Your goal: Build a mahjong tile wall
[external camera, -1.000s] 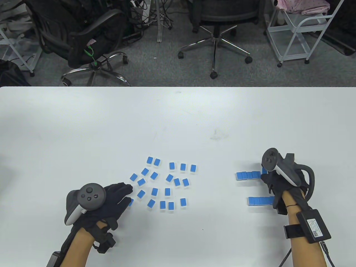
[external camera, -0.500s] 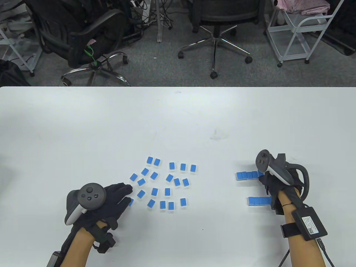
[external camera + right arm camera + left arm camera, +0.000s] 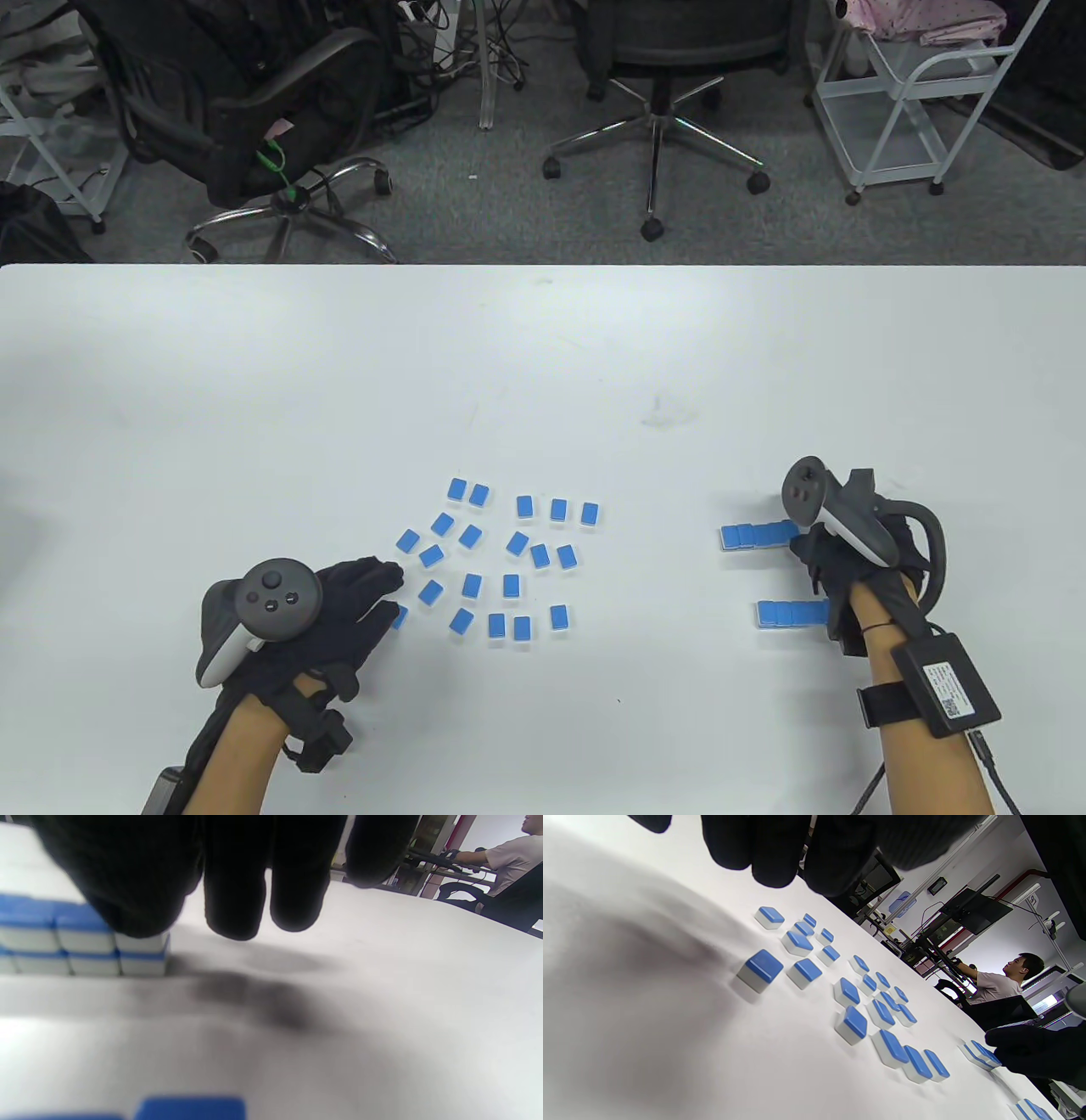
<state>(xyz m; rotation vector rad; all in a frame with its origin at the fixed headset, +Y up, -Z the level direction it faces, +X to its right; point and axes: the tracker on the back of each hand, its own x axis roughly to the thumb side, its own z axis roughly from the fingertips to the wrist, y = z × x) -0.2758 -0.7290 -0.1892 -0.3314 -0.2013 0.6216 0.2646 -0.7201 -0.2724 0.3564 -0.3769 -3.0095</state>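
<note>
White desk (image 3: pixel 543 365) under two gloved hands. Loose tiles (image 3: pixel 501 560) scattered blue side up in the lower middle, each apart from its neighbours. Left hand (image 3: pixel 339 607) flat beside that scatter at its left edge, fingers straight and spread, grip apart, clamped on nothing; fingertips (image 3: pixel 768 853) seen in the left wrist view hanging above the desk just short of the nearest tile (image 3: pixel 759 969). One tile (image 3: pixel 399 617) half hidden under the left fingers in the table view; contact cannot be told.

At the right, two short rows laid end to end: far row (image 3: pixel 758 536) and near row (image 3: pixel 793 613), well apart from the scatter and parallel to each other. In the right wrist view the far row (image 3: pixel 80 938) stands two tiles high, blue over white over blue over white. Right hand (image 3: pixel 836 564) at the right end of both rows, thumb (image 3: pixel 127 887) pressing on the top end tile of the far row, the other fingers (image 3: pixel 263 878) hanging just past the end, clear of the desk. Grip of the right hand: cannot tell whether clamped on that end tile or merely pressing it.

Office chairs (image 3: pixel 653 76) and a white cart (image 3: pixel 916 93) on the carpet beyond the desk.
</note>
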